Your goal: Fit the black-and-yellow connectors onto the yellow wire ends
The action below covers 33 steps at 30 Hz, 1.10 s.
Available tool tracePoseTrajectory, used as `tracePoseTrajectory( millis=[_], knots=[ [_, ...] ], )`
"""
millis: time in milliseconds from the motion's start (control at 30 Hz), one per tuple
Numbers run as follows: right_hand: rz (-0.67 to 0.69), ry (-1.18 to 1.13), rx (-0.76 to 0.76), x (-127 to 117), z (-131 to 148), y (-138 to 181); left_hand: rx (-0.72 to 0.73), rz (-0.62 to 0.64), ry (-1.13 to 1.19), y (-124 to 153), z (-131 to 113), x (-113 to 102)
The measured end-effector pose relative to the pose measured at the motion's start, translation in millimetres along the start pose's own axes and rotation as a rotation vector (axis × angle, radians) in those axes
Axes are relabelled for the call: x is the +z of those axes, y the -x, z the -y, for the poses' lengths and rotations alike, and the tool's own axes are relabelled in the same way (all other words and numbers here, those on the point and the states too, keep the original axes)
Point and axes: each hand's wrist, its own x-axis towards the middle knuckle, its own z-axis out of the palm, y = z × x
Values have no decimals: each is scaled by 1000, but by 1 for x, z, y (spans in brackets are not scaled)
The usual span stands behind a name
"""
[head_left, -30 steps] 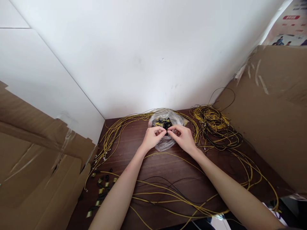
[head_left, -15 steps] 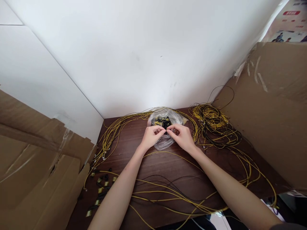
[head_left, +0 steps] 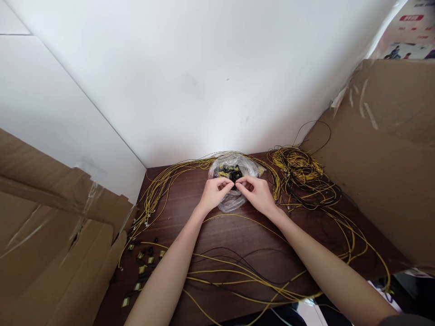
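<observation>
My left hand (head_left: 215,191) and my right hand (head_left: 255,192) face each other with thumb and finger pinched, fingertips almost touching. Both are over the near part of a clear plastic bag (head_left: 233,204). Whatever sits between the fingertips is too small to make out. Just beyond them, small black and yellow parts (head_left: 232,172) lie in the bag's opening. A few thin yellow wires (head_left: 238,272) run across the brown tabletop (head_left: 217,235) under my forearms. More small black pieces with yellow ends (head_left: 142,270) lie beside my left forearm.
A tangled coil of yellow and black wire (head_left: 299,165) lies at the back right. A wire bundle (head_left: 159,188) curves along the left and behind the bag. Cardboard (head_left: 50,226) stands on the left, a cardboard box (head_left: 384,158) on the right, a white wall (head_left: 183,81) behind.
Both hands keep the same pinch over the bag. The whole view has shifted very slightly; nothing else has visibly moved.
</observation>
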Motion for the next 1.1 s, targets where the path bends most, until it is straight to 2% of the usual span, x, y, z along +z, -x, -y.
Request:
tracePoseTrajectory(
  millis=[633,1100],
  knots=[
    [-9,7,20,-1,-1,0,-6,-21,15,0,1,0],
    [-64,23,-56,0,1,1,-39,-53,90,0,3,2]
  ],
)
